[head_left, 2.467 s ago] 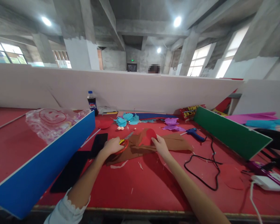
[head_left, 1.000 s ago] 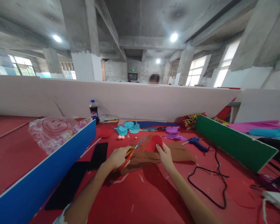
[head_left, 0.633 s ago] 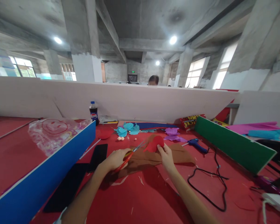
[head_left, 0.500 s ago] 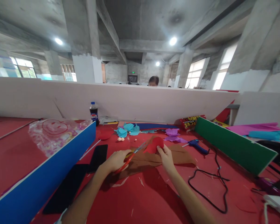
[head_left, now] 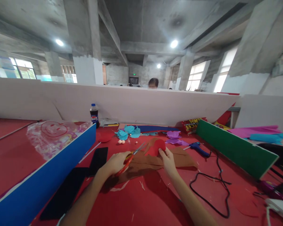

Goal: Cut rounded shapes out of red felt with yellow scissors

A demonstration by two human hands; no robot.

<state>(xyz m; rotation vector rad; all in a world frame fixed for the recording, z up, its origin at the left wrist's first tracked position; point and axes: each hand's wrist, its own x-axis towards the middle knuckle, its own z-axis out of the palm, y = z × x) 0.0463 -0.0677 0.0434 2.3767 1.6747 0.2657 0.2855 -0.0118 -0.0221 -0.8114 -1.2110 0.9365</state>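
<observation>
My left hand [head_left: 119, 162] is closed round the orange handles of a pair of scissors [head_left: 129, 161], whose blades point up and to the right. Between finger and thumb, my right hand [head_left: 167, 157] pinches a rounded red piece [head_left: 158, 147], paper or thin cloth. The blade tips lie just left of the red piece, seemingly apart from it. Under both hands a creased brown sheet [head_left: 148, 160] is spread on the red tabletop [head_left: 136, 201].
Blue crepe flowers [head_left: 128, 132], purple petals [head_left: 174, 138] and small beads [head_left: 121, 142] lie beyond my hands. A blue glue gun [head_left: 199, 148] with black cord lies right. Blue [head_left: 61, 166] and green [head_left: 235, 149] boards flank me. A cola bottle [head_left: 94, 116] and phone [head_left: 98, 160] stand left.
The scissors' blades have drawn back a little to the left, away from the red piece. My right hand keeps its pinch, nearly unmoved.
</observation>
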